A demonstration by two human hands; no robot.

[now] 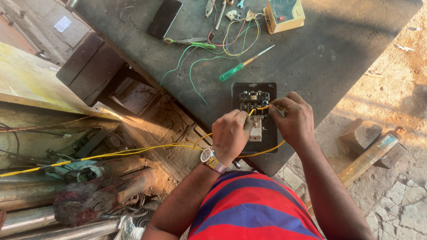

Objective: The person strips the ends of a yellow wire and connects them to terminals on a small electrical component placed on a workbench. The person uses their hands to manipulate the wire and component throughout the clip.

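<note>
Both hands work at a black switch box (252,114) that lies flat on the dark table (331,53), near its front edge. The left hand (230,135), a watch on its wrist, is closed around a yellow wire (125,152), pinching it just at the block of terminals inside the box. The right hand (294,119) pinches the tip of a second yellow strand at the 3 o'clock side of the terminals, fingers pressed together on it.

The step in hand looks like seating a wire end into a terminal. I judge that it calls for steady holding with one hand while the other frees itself for a tool, since neither hand has one now.

At 11 o'clock from the box lies a green-handled screwdriver (240,67), within reach but apart from both hands. Further at 12 o'clock is a tangle of green, yellow and red loose wires (226,44), with pliers (210,3) beyond them, a yellow meter-like box (284,12) at 1 o'clock and a black phone (164,17) at 10 o'clock.

The long yellow wire trails off the table edge toward 8 o'clock, over pipes and scrap below; its drag could pull the end loose. The hands themselves hide the terminal screws, so I cannot tell whether any is tightened.
</note>
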